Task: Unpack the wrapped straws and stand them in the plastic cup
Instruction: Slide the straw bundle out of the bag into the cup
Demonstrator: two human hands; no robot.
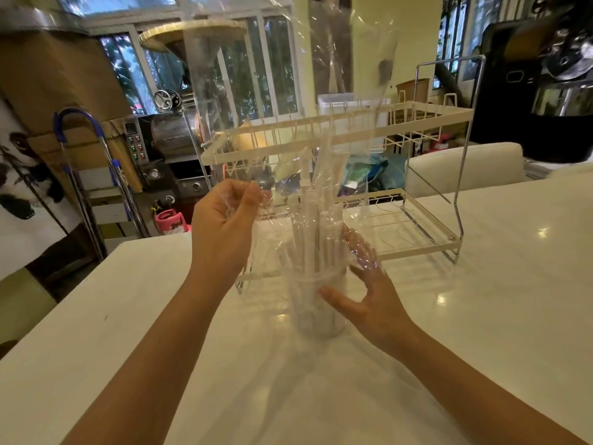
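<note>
Straws (316,226) already stand bunched in the clear plastic cup (321,306), which sits on the white worktop (481,284) just in front of a two-tier wire rack (349,130). They're w/ paper sleeves on, leaning a bit, tops well above the rim.

Left hand (224,216) is raised beside the bunch, fingers curled, pinching a fold of the clear wrapper (272,91); the film rises tall over the straws, probably so it can slide up & off w/o dragging them out.

Right hand (369,293) is spread, thumb out toward the cup wall, fingers up behind the film near the straws. Can't tell if it touches the cup; looks placed to steady cup + bunch vs tipping while the film goes.

Judgement: near done; wrapper removal is what's left.
</note>
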